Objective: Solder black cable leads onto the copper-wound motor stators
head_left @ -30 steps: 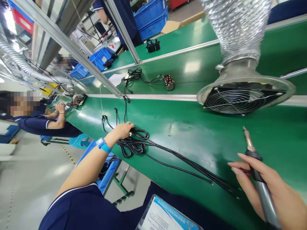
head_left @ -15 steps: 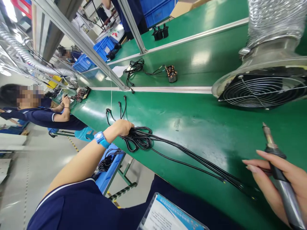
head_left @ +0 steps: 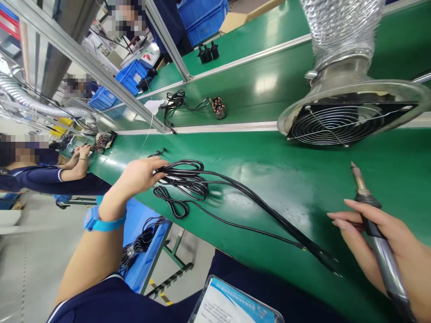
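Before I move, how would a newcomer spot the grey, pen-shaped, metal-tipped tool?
Find the crinkled silver duct above the green bench. Below it, the right hand grips the tool. Its tapered metal tip distinguishes it from flexible black cables.

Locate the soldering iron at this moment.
In the head view, the soldering iron is at the lower right, held in the person's right hand, its tip pointing up, just below the wire fan guard in the picture.

The surface (head_left: 232,233) is smooth and shiny. The cords (head_left: 269,211) look like glossy plastic. The tool (head_left: 374,232) has a smooth handle (head_left: 388,268) and dull metal tip (head_left: 358,177). The pipe (head_left: 345,31) is crinkly, shiny foil.
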{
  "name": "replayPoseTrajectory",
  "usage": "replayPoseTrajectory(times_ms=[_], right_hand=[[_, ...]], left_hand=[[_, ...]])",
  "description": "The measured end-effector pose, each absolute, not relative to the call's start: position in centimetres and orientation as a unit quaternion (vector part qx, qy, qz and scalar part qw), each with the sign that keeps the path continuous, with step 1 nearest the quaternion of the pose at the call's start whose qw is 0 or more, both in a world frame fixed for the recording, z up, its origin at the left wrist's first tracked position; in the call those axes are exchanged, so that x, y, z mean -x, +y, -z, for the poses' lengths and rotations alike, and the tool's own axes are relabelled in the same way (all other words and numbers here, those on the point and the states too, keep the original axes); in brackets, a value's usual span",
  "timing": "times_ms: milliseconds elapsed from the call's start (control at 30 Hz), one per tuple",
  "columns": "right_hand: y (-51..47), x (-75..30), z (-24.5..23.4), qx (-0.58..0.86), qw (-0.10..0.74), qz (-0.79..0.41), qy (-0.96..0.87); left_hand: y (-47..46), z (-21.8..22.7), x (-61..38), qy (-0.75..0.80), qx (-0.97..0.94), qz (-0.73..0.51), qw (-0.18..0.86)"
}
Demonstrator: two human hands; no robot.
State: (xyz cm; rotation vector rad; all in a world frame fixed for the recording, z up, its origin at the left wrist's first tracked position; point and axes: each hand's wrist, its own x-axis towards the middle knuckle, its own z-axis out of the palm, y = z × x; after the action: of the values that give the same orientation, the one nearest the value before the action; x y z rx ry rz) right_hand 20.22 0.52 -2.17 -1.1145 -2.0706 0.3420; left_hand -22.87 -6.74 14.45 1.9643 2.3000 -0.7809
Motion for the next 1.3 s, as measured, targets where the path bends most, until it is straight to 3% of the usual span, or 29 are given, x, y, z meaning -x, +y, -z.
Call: replayPoseTrajectory(times_ms=[133,300,533,767,933,1133,1300], right_hand=[[0.8,-20.1,2.0,0.441,0.369,-0.111,-0.811],[1.0,-20.2,2.1,0.441,0.358,-0.101,-0.816],[0.9,-20.2,2.3,0.445,0.355,-0.102,-0.816],[0.8,-20.1,2.3,0.436,0.351,-0.13,-0.818],[0.6,-19.9,2.5,0.426,0.36,-0.153,-0.816],[0.7,-20.7,0.5,0.386,0.352,-0.083,-0.849],[-0.1,-25.2,-3.0,0.419,0.268,0.0,-0.868]], left_hand=[[-6.1,-14.7,23.8,0.749,-0.631,0.203,-0.003],[-3.9,-10.9,23.5,0.765,-0.604,0.219,-0.033],[-4.8,-5.3,21.0,0.715,-0.635,0.276,0.093],[-8.7,-7.3,22.4,0.749,-0.625,0.217,0.036],[-9.4,-7.5,21.5,0.773,-0.577,0.264,0.002],[-4.7,-4.1,11.7,0.592,-0.774,0.163,0.154],[-0.8,-2.5,4.5,0.457,-0.864,0.179,0.116]])
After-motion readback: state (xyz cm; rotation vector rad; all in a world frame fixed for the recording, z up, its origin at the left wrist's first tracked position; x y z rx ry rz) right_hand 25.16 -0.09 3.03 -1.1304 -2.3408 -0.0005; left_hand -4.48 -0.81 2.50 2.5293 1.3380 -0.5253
